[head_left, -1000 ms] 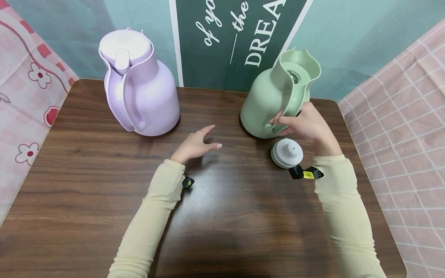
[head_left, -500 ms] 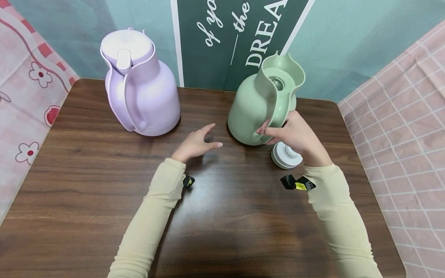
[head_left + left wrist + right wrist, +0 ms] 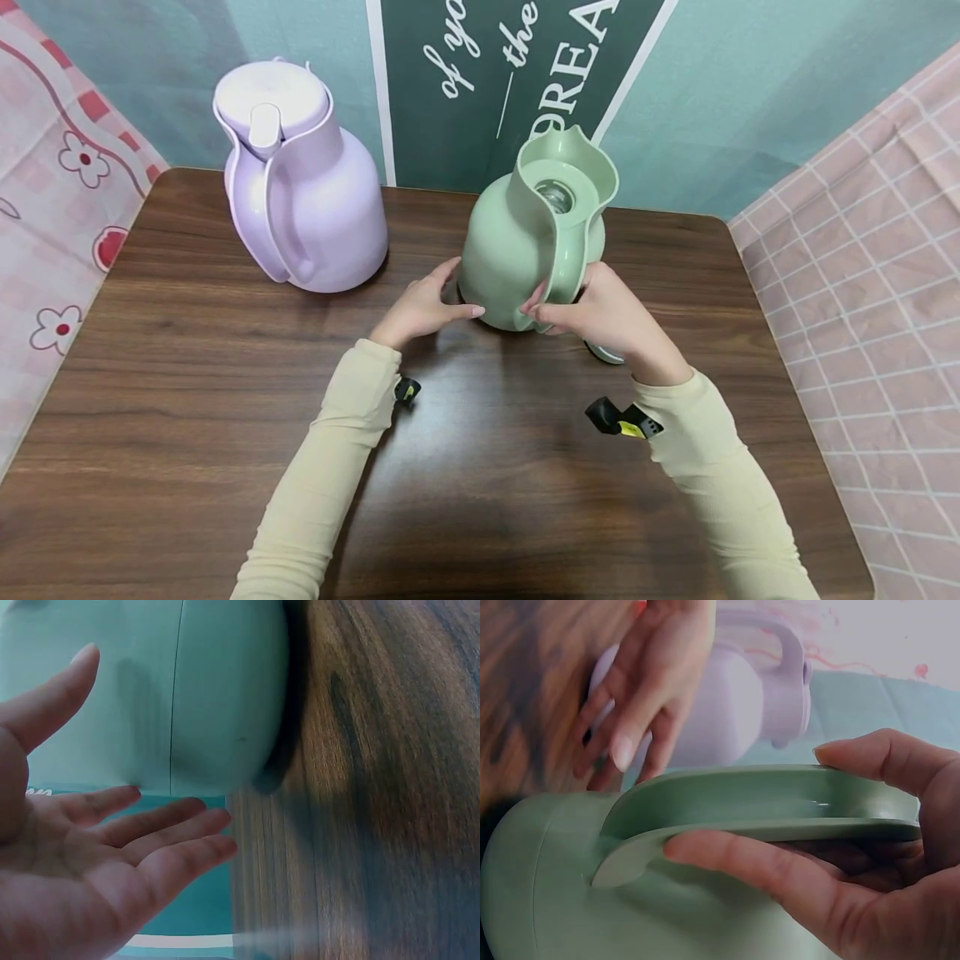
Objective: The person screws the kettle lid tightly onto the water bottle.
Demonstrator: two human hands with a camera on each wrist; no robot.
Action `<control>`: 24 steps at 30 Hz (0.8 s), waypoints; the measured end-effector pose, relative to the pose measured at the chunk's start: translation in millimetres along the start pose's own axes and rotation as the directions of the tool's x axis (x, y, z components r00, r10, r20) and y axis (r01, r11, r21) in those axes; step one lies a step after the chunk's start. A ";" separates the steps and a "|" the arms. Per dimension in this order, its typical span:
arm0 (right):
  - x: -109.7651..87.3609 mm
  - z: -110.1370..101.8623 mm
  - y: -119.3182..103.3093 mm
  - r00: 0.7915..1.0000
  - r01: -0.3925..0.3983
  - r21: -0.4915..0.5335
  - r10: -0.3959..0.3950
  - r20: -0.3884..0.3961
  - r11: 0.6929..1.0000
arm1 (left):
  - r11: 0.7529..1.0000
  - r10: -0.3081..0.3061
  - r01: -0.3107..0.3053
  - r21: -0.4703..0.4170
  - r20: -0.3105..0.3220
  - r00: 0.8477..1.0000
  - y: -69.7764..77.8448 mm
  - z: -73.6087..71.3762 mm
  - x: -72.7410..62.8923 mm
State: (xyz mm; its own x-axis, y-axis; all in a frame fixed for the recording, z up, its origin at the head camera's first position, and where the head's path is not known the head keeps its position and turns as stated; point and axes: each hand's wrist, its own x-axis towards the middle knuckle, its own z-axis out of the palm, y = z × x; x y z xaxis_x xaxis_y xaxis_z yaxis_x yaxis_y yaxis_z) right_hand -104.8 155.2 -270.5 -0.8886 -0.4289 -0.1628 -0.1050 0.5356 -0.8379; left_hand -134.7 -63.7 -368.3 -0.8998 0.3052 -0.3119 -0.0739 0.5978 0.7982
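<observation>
The green thermos jug (image 3: pixel 502 242) stands right of the table's middle with its top uncovered, showing the round mouth (image 3: pixel 555 197) of its inner flask. My right hand (image 3: pixel 607 312) grips its handle (image 3: pixel 765 795), thumb on one side and fingers on the other, as the right wrist view shows. At the jug's left side my left hand (image 3: pixel 423 308) is spread, fingers straight and thumb apart, fingertips right at the green wall. In the left wrist view the open palm (image 3: pixel 75 877) faces the jug's lower body. Behind my right hand, the white stopper (image 3: pixel 604 354) is mostly hidden.
A lilac thermos jug (image 3: pixel 330 208) with its lid on stands at the back left. The brown wooden table (image 3: pixel 480 500) ends at a teal cloth backdrop (image 3: pixel 750 108) with white lettering. Pink cloths hang at both sides.
My right hand has brought the green jug leftward and a little nearer, up to my left hand, which has stayed in place. The right hand now covers most of the stopper.
</observation>
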 end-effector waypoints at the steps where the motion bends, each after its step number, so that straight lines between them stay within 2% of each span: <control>1: -0.8 2.2 -1.2 1.000 0.005 -0.001 -0.005 0.005 1.000 | 1.000 -0.003 0.003 -0.002 -0.007 1.000 -0.3 -0.3 -0.2; 6: -4.7 11.5 -6.3 0.999 0.035 -0.006 -0.035 0.022 0.999 | 1.000 0.000 0.000 -0.026 -0.031 1.000 -3.3 -3.9 -2.1; 11: -6.7 16.6 -10.2 0.996 0.080 -0.066 -0.077 0.043 0.995 | 0.998 0.013 -0.016 -0.061 -0.039 0.999 -6.7 -9.2 -6.1; 17: -7.4 22.7 -12.8 0.994 0.098 -0.076 -0.094 0.054 0.992 | 0.995 0.028 -0.032 -0.099 -0.046 0.999 -9.5 -13.9 -10.6; 20: -5.3 27.2 -13.3 0.990 0.128 -0.026 -0.126 0.070 0.991 | 0.993 0.038 -0.044 -0.112 -0.049 0.998 -10.3 -16.6 -13.5; 24: -1.8 32.9 -14.4 0.981 0.147 0.101 -0.159 0.113 0.984 | 0.992 0.054 -0.059 -0.113 -0.048 0.997 -10.8 -19.0 -16.5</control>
State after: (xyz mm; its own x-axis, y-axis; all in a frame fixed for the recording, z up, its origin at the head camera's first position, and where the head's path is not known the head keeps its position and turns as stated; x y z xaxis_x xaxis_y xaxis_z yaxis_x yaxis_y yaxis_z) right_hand -87.0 124.3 -275.3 -0.8043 -0.5880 -0.0858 -0.1892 0.3904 -0.9010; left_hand -127.3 -89.2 -362.0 -0.9222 0.3005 -0.2434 -0.0692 0.4909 0.8685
